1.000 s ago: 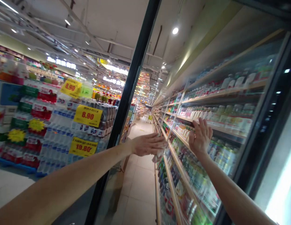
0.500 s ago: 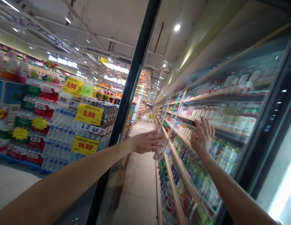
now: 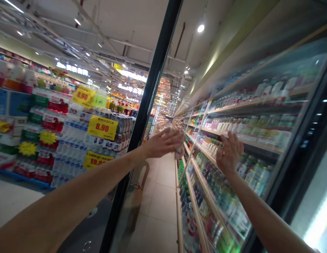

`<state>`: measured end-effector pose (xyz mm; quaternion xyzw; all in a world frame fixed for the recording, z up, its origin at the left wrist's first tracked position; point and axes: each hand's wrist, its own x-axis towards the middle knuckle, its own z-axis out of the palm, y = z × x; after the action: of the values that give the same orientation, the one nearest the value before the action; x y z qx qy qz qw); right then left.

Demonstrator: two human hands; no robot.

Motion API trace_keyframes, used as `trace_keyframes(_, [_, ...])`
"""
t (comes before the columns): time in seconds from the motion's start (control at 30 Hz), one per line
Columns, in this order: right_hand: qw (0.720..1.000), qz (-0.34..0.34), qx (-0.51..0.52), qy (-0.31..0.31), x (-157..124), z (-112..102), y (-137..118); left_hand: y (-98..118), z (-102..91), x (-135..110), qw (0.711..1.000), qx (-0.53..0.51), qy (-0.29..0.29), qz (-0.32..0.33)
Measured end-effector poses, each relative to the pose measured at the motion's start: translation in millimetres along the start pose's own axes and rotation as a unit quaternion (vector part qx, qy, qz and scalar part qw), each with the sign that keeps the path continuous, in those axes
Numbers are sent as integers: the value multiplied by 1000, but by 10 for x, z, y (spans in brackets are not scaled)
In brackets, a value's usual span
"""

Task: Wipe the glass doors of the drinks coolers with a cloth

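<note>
A glass door [image 3: 160, 211] with a black frame [image 3: 146, 116] stretches in front of me. My left hand [image 3: 163, 142] reaches across the frame to the glass, its fingers stretched out flat and pointing right. A pale, blurred shape [image 3: 179, 151] shows at those fingertips; I cannot tell whether it is a crumpled tissue or a reflection. My right hand [image 3: 229, 154] is raised on the right side, fingers spread and nothing seen in it. Whether it touches the glass I cannot tell. Shelves of bottled drinks [image 3: 258, 126] show around and behind it.
Stacked packs of bottled drinks [image 3: 65, 151] stand on the left with yellow price signs [image 3: 102, 127]. A tiled aisle floor [image 3: 160, 196] runs away down the middle. Another dark frame [image 3: 292, 158] slants along the right, beside a bright light strip [image 3: 319, 221].
My left hand has moved upward and slightly left across the glass, and the pale shape at its fingertips has risen with it. The right hand stays nearly in place.
</note>
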<state>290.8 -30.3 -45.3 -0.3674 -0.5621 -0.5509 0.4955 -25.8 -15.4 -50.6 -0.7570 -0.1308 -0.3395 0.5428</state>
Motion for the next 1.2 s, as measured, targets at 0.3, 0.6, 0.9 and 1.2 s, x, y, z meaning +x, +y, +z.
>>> trace_keyframes(0.3, [1000,9,-5,-10,-1,-6,-5,336,45,-172,995,-54,-45,66])
trace_keyframes(0.6, [1000,-2,4,-2,-22,14,13,-339,-136,153,977,24,51,-205])
trace_keyframes(0.9, [1000,-11,-3,10,-12,4,2,439,138,-79,986,-71,-58,138])
trace_keyframes(1.2, [1000,-6,-2,6,-3,-2,4,123,57,219,993,-4,15,-121])
